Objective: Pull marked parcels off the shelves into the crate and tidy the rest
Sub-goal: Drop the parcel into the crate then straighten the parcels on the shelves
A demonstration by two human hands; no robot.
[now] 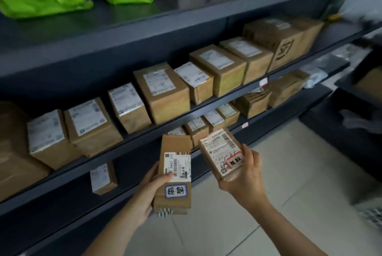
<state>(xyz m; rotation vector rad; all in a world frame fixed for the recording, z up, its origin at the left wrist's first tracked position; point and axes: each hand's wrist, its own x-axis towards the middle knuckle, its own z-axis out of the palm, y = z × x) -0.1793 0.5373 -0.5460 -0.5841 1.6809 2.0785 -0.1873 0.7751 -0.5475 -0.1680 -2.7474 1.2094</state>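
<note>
While each hand (144,191) (246,175) is gripping a marked box (175,173) (222,153) by its edges, both are looking light, stiff and easily carried.

The big left box (12,148) is cropped; grey bags (363,1) at right blur.

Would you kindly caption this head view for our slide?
Left hand holds a blue-tagged parcel, right hand a red-tagged parcel, before shelves of boxes.

Dim, even indoor light. The dark shelves (128,142) lie in shadow and the floor tiles (268,173) are brighter. Motion blur smears the right edge, and wide-angle distortion bends the shelf lines.
</note>
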